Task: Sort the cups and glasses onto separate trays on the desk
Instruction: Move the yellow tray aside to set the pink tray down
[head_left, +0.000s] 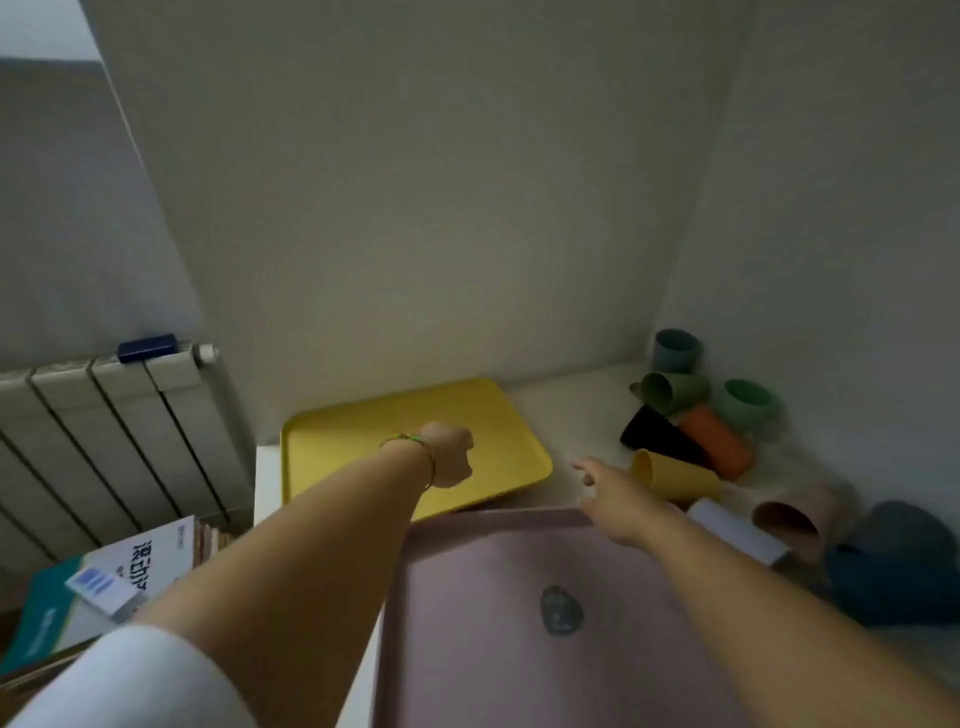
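Surface: a pale surface (582, 410) is being viewed in a room corner, bounded by plain walls; a radiator (104, 431) and stacked books (104, 587) are being seen at the left.
Trays: a yellow tray (363, 431) and a pink tray (467, 597) are being kept side by side, probably so that each class gets its own destination. Neither is bearing a cup; a small grey object (560, 610) is lying on the pink tray.
Cups: a cluster is being left unsorted at the right corner, most lying tipped, including a yellow cup (675, 475), a black cup (657, 434), an orange cup (717, 441) and a pink cup (789, 514). No clear glass is being made out.
Left hand (451, 454): it is being held over the yellow tray with fingers curled into a fist; nothing is being seen in it.
Right hand (618, 499): it is being extended with fingers spread, over the pink tray's far corner.
Relation: the yellow cup is lying just beside the right fingertips, apparently untouched; the left hand is being kept well apart from the cluster.
Step judged: a first pick-up is being prepared.
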